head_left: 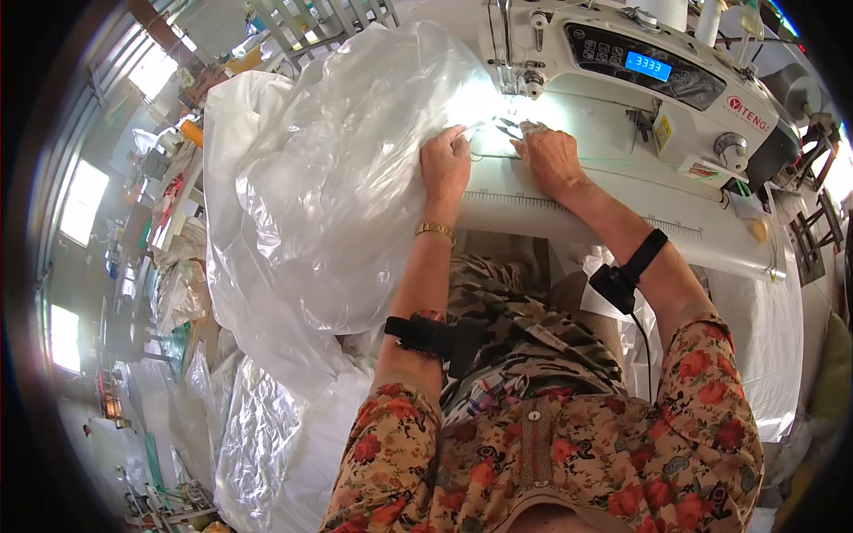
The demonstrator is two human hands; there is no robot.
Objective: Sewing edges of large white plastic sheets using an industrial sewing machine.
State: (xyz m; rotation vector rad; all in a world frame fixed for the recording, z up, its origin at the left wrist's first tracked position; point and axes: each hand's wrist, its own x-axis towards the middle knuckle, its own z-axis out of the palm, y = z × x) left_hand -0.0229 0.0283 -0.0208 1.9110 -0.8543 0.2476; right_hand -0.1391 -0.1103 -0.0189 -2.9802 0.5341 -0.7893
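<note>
Under the needle area of a white sewing machine [622, 67], both my hands work close together in bright lamp light. My left hand [444, 164] is closed, its fingertips pinching the edge of a large translucent plastic sheet [329, 178], which billows up to the left. A thin pale strip runs from those fingertips toward the needle. My right hand [553, 163] is closed around a small tool with dark pointed blades, which look like thread snips [508, 130]. Glare hides the exact spot where the blades meet the strip or thread.
The white machine table [604, 186] carries a printed ruler [520, 199] along its front edge. Thread cones [709, 19] stand behind the machine head. More plastic sheeting [267, 435] hangs down at the left, and a cluttered bench [178, 195] stands farther left.
</note>
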